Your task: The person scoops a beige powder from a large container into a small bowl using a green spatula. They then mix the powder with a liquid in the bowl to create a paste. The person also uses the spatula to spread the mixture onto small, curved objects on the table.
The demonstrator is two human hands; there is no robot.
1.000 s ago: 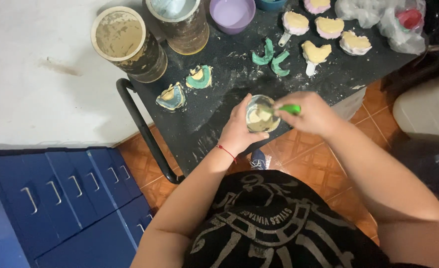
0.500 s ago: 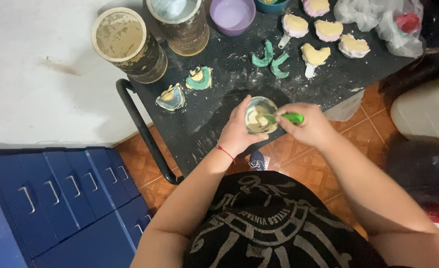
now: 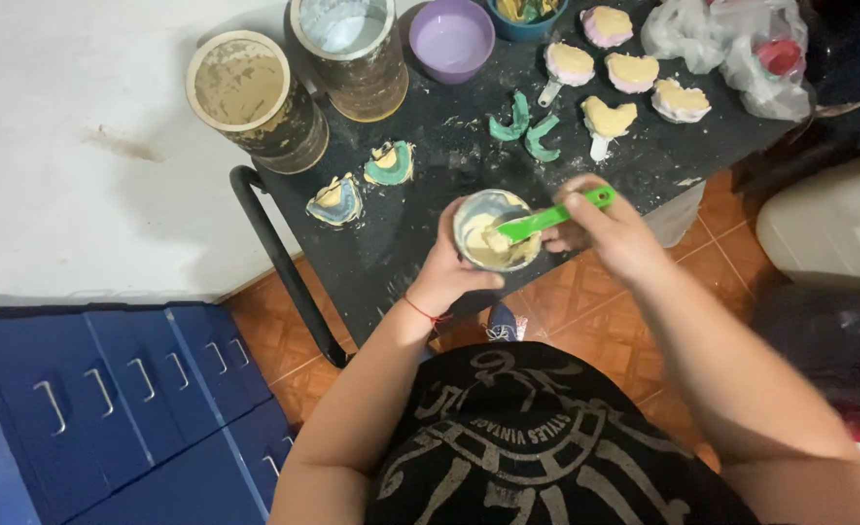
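Small round mixing cup [image 3: 491, 231] with pale yellow paste is held at the near edge of the dusty black worktop [image 3: 420, 209], just above its front rim. Left hand [image 3: 449, 272] is wrapped around the cup from the near side, fingers closed on its wall; a thin red cord is seen on that wrist. Right hand [image 3: 613, 231] is closed on the handle of a green plastic spatula [image 3: 554, 216], blade end dipped in the paste, handle angled up and right.

Elsewhere on the worktop:
- Two paste-filled impression trays, one blue-grey [image 3: 335, 200], one green [image 3: 390, 163], lying left of the cup, just beside each other.
- Two empty green trays [image 3: 525, 128], touching or nearly so (cannot be told), behind the cup.
- Five pale yellow filled moulds [image 3: 630, 89] clustered at the far right, two with white handles.
- Clear plastic bag [image 3: 741, 44] with something red inside, far right corner.
- Lilac bowl [image 3: 451, 37] and a blue bowl [image 3: 525, 14] (contents unclear) at the far edge.
- Two large stained cylindrical containers at far left: one with tan residue [image 3: 255, 97], one with whitish contents [image 3: 349, 44].

Blue drawer cabinet [image 3: 119, 399] stands on the orange tiled floor [image 3: 284, 340], left of the person.
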